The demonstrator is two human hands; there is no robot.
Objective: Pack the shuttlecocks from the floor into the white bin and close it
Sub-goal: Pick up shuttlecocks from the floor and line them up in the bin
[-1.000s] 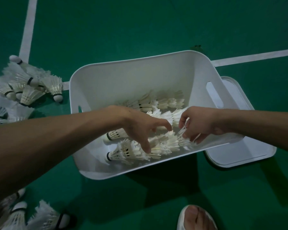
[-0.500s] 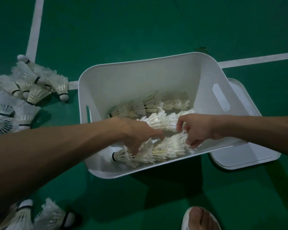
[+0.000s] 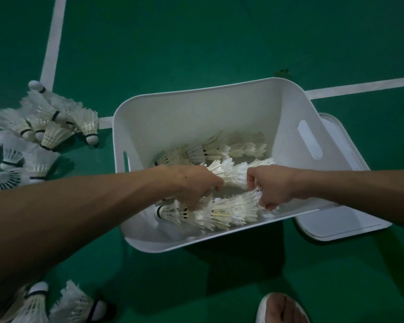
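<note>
So a second ago the left hand (image 3: pixel 196 190) was spread loose over the stack. Now it's curled down on the cork end, and the right hand (image 3: pixel 271 185) is pinching the feather end of the same near row (image 3: pixel 229 210). That row has dropped lower and looks pretty much settled on the bottom of the white bin (image 3: pixel 196 94), just beside the front wall, with two other rows (image 3: pixel 219 150) behind it. I'd say this batch is basically placed. Still a long way to go though: there are loose shuttlecocks (image 3: pixel 51 127) piled on the floor to the left, and the lid (image 3: pixel 348 220) is still off, lying beside the bin.
</note>
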